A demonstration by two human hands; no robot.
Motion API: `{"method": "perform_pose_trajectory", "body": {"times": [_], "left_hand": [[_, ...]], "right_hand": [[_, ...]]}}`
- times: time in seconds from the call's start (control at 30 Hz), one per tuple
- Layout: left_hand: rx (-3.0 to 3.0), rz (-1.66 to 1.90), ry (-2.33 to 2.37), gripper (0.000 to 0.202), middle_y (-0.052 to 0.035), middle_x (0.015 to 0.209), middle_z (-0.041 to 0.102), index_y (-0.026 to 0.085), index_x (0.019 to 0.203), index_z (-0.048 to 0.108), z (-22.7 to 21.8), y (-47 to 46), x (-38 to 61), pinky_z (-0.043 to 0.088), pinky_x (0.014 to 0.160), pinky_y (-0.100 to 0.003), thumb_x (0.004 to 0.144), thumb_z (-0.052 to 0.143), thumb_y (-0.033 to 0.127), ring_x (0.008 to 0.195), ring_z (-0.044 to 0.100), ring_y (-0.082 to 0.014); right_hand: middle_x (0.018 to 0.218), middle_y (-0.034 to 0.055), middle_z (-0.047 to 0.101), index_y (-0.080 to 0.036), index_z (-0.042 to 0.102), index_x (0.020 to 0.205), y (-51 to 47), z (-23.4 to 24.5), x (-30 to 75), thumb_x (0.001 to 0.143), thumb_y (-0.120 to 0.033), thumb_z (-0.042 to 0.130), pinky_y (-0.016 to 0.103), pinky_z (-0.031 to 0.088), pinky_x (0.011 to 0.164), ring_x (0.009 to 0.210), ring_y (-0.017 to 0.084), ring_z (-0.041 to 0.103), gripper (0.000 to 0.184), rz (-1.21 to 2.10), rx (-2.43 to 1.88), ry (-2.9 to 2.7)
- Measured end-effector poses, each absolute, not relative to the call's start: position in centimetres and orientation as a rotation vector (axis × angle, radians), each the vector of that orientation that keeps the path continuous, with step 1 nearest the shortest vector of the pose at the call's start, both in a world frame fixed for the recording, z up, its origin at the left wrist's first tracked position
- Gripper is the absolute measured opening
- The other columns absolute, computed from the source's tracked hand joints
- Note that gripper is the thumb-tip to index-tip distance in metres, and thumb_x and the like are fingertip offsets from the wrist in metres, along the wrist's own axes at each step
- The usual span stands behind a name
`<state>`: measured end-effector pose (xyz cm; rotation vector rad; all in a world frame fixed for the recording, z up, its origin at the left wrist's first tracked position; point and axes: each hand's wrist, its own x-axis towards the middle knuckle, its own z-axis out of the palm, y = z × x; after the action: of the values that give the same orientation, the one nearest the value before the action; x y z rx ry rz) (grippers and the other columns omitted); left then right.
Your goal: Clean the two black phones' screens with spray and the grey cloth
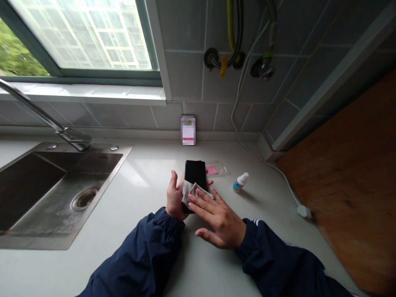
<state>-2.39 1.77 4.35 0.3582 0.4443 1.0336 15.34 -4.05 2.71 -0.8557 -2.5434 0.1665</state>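
Observation:
A black phone (195,172) lies face up over the white counter, its near end in my left hand (174,200), whose fingers wrap round its left side. A grey cloth (192,192) covers the phone's near part. My right hand (216,216) presses flat on the cloth with fingers stretched out and close together. Both arms wear dark blue sleeves.
A steel sink (46,194) with a tap (46,123) fills the left. A small white bottle (240,182) stands right of the phone. A clear packet with a pink label (215,169) lies behind it. A small card (188,130) leans on the tiled wall. A white cable (278,173) runs to the right.

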Motion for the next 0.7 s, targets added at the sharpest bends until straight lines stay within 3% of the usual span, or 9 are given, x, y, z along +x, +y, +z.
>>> {"method": "perform_pose_trajectory", "body": {"times": [0.2,0.47,0.7], "left_hand": [[0.328,0.927,0.472,0.081,-0.0176,0.128,0.074,0.015,0.157,0.048,5.0,1.5,-2.2,0.050,0.111,-0.051,0.101,0.033,0.072,0.118,0.072,-0.0362],[0.483,0.841,0.369,0.076,-0.0123,0.158,0.054,0.024,0.164,0.037,4.7,0.7,-1.3,0.029,0.127,-0.052,0.102,0.042,0.067,0.149,0.047,-0.0359],[0.545,0.782,0.381,0.074,-0.0103,0.155,0.058,0.031,0.165,0.035,5.0,0.3,-1.3,0.046,0.115,-0.056,0.101,0.047,0.066,0.133,0.062,-0.0392]], "right_hand": [[0.166,0.0136,0.042,-0.015,0.038,0.162,-3.6,2.3,15.6,0.110,-0.056,0.036,0.066,0.020,0.128,0.161,0.032,0.025,0.067,0.115,-0.884,-2.496],[0.173,0.0109,0.026,-0.023,0.009,0.170,-2.9,2.0,16.3,0.111,-0.053,0.031,0.066,0.019,0.129,0.163,0.032,0.015,0.070,0.019,-1.155,-2.288],[0.176,0.0102,0.017,-0.024,0.003,0.170,-2.6,1.4,16.5,0.111,-0.053,0.033,0.063,0.025,0.128,0.164,0.034,0.012,0.073,-0.008,-1.231,-2.127]]}}
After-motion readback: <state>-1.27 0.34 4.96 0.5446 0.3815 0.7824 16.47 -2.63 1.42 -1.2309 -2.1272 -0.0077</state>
